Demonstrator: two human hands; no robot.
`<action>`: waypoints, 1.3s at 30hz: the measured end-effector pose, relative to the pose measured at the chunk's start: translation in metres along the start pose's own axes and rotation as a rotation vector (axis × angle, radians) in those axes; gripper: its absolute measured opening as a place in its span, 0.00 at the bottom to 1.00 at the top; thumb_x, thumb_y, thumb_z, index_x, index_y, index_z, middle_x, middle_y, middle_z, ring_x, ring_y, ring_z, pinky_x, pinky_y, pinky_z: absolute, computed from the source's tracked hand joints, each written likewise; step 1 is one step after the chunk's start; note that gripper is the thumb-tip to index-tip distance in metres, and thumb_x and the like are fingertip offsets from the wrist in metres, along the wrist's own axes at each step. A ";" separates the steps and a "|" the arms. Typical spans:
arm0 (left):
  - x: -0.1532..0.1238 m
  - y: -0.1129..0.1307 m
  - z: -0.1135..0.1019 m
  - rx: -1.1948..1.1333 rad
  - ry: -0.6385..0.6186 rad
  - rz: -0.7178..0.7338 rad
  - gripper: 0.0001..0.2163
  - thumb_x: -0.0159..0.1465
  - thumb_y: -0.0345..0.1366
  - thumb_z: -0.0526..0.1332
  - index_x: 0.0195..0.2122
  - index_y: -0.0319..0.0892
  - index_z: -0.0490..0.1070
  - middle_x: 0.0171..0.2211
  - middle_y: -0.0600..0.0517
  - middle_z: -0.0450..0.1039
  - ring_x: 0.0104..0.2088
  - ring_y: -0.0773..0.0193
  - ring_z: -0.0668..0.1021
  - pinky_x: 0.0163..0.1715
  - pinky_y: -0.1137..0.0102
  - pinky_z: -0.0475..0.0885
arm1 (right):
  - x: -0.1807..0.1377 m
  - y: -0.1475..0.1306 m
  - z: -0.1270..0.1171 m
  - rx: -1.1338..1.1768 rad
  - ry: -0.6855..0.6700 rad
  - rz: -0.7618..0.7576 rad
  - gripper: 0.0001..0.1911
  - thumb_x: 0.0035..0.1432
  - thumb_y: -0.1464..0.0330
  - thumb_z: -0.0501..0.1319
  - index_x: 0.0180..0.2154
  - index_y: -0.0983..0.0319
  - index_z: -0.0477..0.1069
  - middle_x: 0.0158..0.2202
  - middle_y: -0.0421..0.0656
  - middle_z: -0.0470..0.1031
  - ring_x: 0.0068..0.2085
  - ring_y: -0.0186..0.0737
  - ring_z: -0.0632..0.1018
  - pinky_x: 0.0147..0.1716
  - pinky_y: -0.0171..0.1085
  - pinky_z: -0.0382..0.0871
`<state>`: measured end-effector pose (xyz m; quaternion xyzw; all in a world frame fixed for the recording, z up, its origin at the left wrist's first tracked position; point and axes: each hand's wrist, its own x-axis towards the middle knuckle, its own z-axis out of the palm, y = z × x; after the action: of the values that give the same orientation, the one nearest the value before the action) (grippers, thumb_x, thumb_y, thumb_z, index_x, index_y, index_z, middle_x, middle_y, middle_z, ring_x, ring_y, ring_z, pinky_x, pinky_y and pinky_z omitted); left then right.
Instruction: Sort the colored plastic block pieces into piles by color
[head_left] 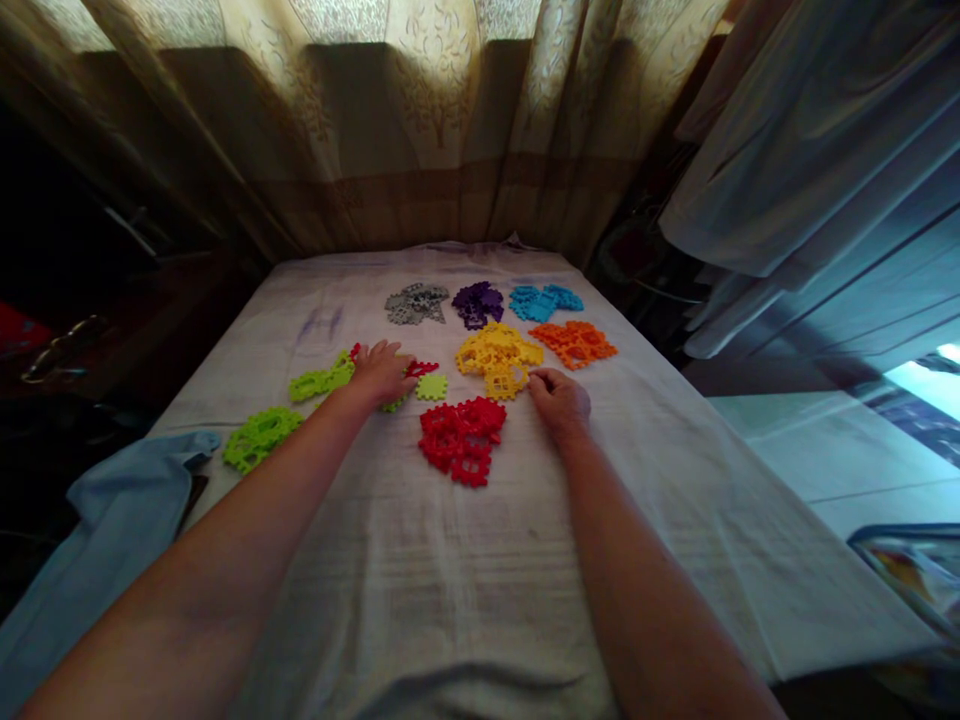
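My left hand (381,374) lies over a mix of green and red toothed plastic building pieces, its fingers stretched out and spread. Light green pieces (322,382) show to its left, and a pale green square piece (432,387) and a bit of a red piece (421,369) to its right. My right hand (561,402) rests on the cloth with curled fingers, beside the lower right edge of the yellow pile (499,358). Whatever its fingers hold, if anything, is hidden. Between my forearms sits a red pile (463,438) of similar pieces.
Grey (416,304), purple (478,304) and blue (545,301) piles line the back, with an orange pile (574,343) at right. Another green pile (261,438) is near the left edge, by a light blue cloth (139,490). Curtains (420,150) hang behind the cloth-covered table (480,580).
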<state>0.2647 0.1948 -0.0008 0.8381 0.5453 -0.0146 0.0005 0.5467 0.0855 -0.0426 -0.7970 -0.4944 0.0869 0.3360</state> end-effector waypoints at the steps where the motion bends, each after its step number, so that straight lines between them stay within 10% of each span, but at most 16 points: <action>1: 0.002 0.000 0.000 0.008 -0.018 -0.001 0.18 0.61 0.45 0.62 0.52 0.50 0.75 0.65 0.43 0.64 0.67 0.40 0.61 0.63 0.40 0.51 | 0.000 -0.001 0.000 0.001 -0.005 0.006 0.15 0.59 0.61 0.57 0.42 0.54 0.80 0.37 0.42 0.83 0.38 0.43 0.80 0.38 0.38 0.72; 11: -0.013 0.004 -0.005 -0.084 0.231 0.020 0.18 0.64 0.44 0.60 0.53 0.44 0.72 0.53 0.42 0.76 0.57 0.48 0.73 0.63 0.51 0.56 | 0.001 0.000 0.000 0.002 -0.001 -0.006 0.14 0.59 0.61 0.58 0.42 0.54 0.80 0.36 0.41 0.83 0.37 0.43 0.80 0.37 0.38 0.72; 25: -0.115 0.109 -0.006 -0.247 0.241 0.406 0.18 0.61 0.43 0.65 0.51 0.47 0.74 0.65 0.43 0.64 0.66 0.45 0.64 0.67 0.44 0.51 | -0.002 -0.005 -0.003 -0.040 -0.017 0.000 0.15 0.60 0.63 0.56 0.43 0.55 0.80 0.37 0.43 0.83 0.40 0.45 0.80 0.39 0.39 0.71; 34: -0.112 0.105 0.001 -0.290 0.257 0.404 0.22 0.61 0.46 0.66 0.56 0.47 0.72 0.64 0.44 0.67 0.66 0.45 0.65 0.67 0.43 0.51 | -0.003 -0.008 -0.006 -0.030 -0.044 0.009 0.15 0.61 0.64 0.56 0.43 0.56 0.80 0.39 0.43 0.83 0.41 0.44 0.80 0.42 0.39 0.72; 39: -0.086 0.062 -0.010 -0.223 0.342 0.274 0.16 0.65 0.45 0.60 0.51 0.47 0.75 0.60 0.46 0.72 0.63 0.49 0.69 0.66 0.48 0.53 | -0.004 -0.010 -0.008 -0.043 -0.044 0.021 0.16 0.62 0.64 0.56 0.44 0.56 0.80 0.40 0.43 0.83 0.40 0.43 0.80 0.40 0.38 0.71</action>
<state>0.2865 0.0916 0.0100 0.8894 0.4168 0.1878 0.0028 0.5407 0.0812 -0.0315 -0.8071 -0.4948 0.0973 0.3071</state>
